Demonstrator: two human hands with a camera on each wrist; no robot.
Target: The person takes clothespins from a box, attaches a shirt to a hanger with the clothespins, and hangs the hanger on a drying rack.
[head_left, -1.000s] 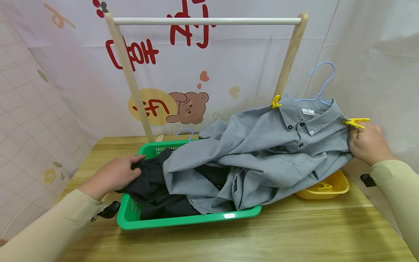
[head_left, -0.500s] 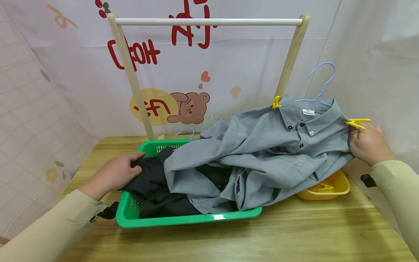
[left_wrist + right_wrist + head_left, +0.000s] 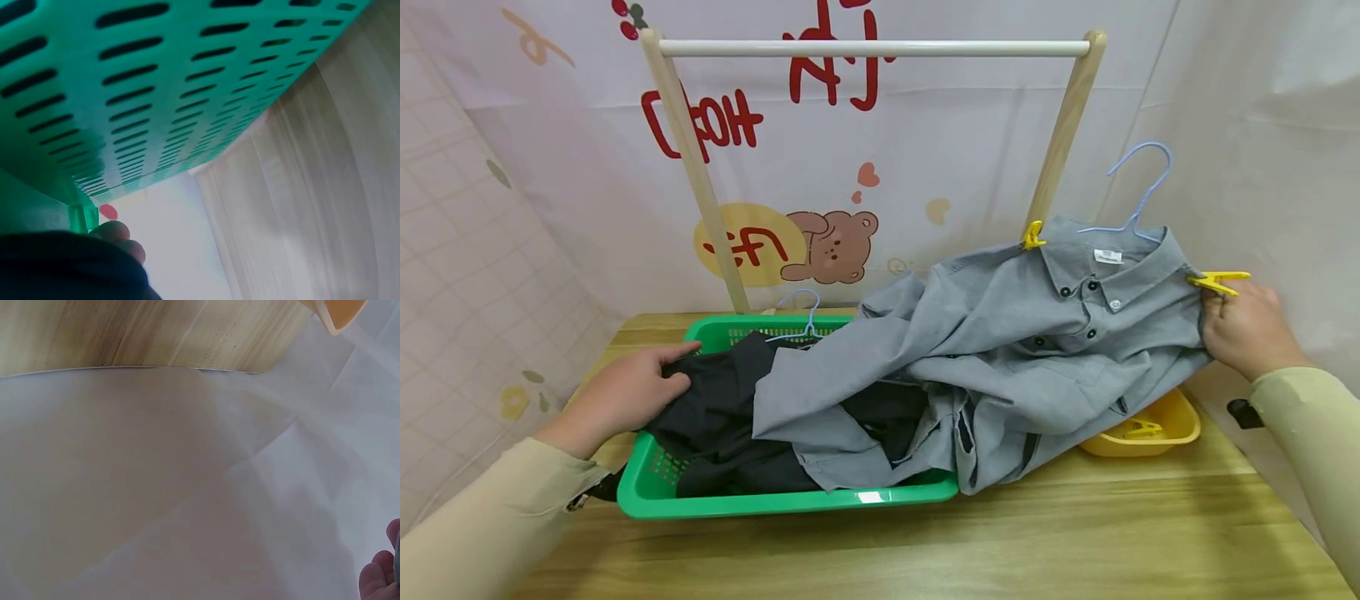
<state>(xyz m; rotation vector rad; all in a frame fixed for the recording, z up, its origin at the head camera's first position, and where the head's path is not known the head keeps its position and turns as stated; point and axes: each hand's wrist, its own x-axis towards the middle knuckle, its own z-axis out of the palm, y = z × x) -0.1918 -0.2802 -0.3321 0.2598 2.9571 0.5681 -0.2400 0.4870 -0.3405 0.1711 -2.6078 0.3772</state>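
My right hand (image 3: 1247,329) grips the grey shirt (image 3: 1015,312) near the right edge of the desk (image 3: 1075,533), and its trailing sleeve could snag the hanger (image 3: 811,321) at the green basket (image 3: 775,504), my left hand's (image 3: 621,392) hold unclear.

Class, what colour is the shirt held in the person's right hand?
The shirt is blue-grey, seen best in the head view.

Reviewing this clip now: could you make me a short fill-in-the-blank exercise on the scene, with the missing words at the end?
1. The gray shirt is held up by the person's ____.
2. Both clips on the shirt are ____ in colour.
3. The basket in which the dark cloth partly lies is ____ in colour.
4. The rack's crossbar is ____ in colour.

Missing words: right hand; yellow; green; white.
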